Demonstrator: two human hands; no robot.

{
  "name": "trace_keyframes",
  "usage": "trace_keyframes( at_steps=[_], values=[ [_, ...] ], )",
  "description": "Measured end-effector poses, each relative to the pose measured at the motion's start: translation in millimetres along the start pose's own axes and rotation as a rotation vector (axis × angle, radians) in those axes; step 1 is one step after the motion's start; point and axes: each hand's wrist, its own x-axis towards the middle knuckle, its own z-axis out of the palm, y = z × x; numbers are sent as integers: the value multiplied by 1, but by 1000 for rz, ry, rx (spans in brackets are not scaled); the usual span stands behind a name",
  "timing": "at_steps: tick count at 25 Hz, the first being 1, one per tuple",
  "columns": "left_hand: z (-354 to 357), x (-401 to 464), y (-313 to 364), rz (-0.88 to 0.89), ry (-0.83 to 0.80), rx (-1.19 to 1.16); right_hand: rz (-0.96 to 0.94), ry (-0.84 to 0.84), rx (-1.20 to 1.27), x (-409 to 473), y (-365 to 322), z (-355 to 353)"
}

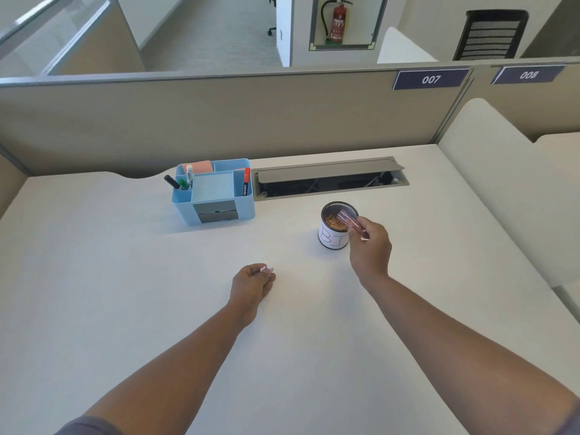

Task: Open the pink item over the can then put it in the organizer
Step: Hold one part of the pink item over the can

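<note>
My right hand (pixel 370 246) holds a translucent pink case (pixel 348 219), tilted over the mouth of the black mesh can (pixel 334 237). The can has a white paper label and brownish bits inside it. My left hand (pixel 252 282) rests on the white desk nearer to me, its fingers closed on a small pink piece (pixel 267 270). The blue organizer (pixel 213 191) stands at the back left of the can, with a pink note pad, a blue pad, markers and a red pen in its compartments.
An open grey cable hatch (pixel 329 178) lies in the desk just behind the can. A beige partition (pixel 219 120) closes off the back edge. A padded divider (pixel 489 183) borders the right side.
</note>
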Motion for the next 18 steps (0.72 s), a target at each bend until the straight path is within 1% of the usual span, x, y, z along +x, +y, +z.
trace_keyframes(
  at_steps=[5,9,15,18],
  values=[
    [-5,8,4,-5,-61,93,-15,-11,-80,22,-1,4],
    [-9,10,2,-1,-80,79,-43,12,-99,25,0,8],
    [-10,11,2,-13,-95,63,-52,50,-25,28,-6,8],
    [-10,11,1,-11,-91,54,-75,49,-55,31,-8,7]
  ],
)
